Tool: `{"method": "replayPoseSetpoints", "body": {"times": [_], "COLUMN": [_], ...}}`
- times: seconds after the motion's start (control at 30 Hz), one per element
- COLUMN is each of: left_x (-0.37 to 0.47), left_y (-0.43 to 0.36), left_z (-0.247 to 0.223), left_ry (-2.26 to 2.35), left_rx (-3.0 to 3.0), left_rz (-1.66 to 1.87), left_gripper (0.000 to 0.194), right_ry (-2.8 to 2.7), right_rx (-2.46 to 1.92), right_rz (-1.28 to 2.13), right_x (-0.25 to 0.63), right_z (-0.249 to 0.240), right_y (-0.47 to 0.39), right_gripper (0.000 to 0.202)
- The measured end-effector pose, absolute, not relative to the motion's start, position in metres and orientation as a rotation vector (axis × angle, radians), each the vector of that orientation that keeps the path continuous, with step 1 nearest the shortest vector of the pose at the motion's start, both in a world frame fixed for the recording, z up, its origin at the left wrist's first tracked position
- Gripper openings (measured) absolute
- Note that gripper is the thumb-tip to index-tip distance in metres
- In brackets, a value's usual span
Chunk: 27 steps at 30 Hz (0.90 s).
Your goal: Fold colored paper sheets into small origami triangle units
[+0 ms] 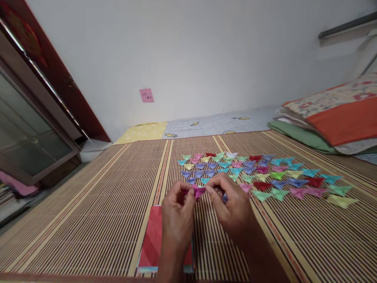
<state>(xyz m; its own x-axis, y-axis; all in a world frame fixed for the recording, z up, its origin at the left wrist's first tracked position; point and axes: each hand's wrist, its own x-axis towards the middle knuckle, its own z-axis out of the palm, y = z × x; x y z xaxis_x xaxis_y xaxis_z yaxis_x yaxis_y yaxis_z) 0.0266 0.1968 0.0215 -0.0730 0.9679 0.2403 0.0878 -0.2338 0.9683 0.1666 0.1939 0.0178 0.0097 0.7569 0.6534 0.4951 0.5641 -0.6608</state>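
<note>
Between my two hands is a small folded magenta paper piece point(199, 192). My left hand point(178, 204) pinches its left side between thumb and fingers. The thumb and forefinger of my right hand point(231, 200) close on its right tip. Beyond my hands, rows of small folded paper boats point(278, 175) in many colours lie on a striped mat point(112, 204). A stack of paper sheets with red on top point(150, 239) lies beneath my left wrist, which covers part of it.
Folded bedding with an orange and floral cover point(343, 122) is piled at the right. A patterned cloth point(206, 125) runs along the white wall, which bears a pink note point(146, 95). A glass-panelled cabinet point(28, 129) stands at the left.
</note>
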Motion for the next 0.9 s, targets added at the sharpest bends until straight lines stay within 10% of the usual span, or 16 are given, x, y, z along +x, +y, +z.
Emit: {"method": "replayPoseSetpoints", "body": {"times": [0.9], "left_x": [0.036], "left_y": [0.199], "left_z": [0.014], "left_ry": [1.309], "left_rx": [1.938], "left_rz": [1.443], "left_gripper": [0.018], "right_ry": [-1.603], "right_rx": [-1.330], "right_rz": [0.357], "right_x": [0.168], "right_z": [0.014], "right_y": [0.194], "right_gripper": [0.008]}}
